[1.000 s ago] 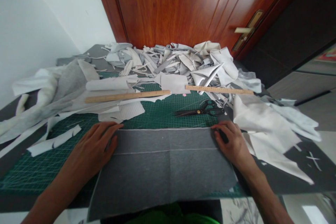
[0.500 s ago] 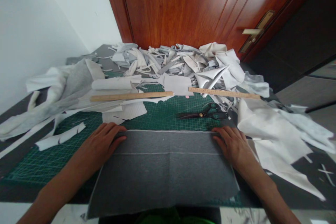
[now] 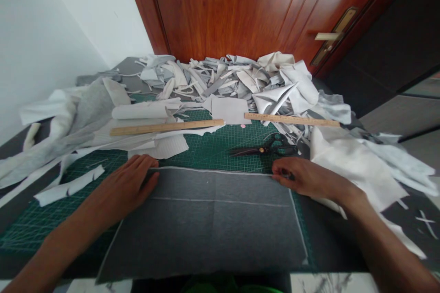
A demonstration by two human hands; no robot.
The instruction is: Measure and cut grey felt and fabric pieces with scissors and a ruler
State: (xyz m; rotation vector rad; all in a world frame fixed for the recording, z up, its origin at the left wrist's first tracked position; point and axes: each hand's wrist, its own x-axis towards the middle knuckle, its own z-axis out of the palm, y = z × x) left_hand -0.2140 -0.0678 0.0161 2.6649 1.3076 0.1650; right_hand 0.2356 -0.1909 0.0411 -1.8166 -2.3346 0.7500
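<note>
A dark grey piece of fabric (image 3: 209, 233) lies flat in front of me, with a pale line across its upper part and a light top edge. At its top left corner is my left hand (image 3: 132, 185), the corner between thumb and fingers. My right hand (image 3: 297, 176) pinches the top right corner, its fingertips curled in and partly hidden. Just beyond the fabric, black-handled scissors (image 3: 263, 149) rest on the green cutting mat (image 3: 202, 151), close to my right hand.
Two wooden rulers, one on the left (image 3: 165, 127) and one on the right (image 3: 292, 120), lie past the scissors. A heap of white and grey fabric scraps (image 3: 227, 78) sits against the wooden door (image 3: 220, 9). White cloth pieces (image 3: 354, 165) spread at the right, more (image 3: 62, 132) at the left.
My right hand has turned inward and closed on the fabric's top right corner, where its fingers lay flatter before. The left hand stays at its corner. The view has shifted slightly.
</note>
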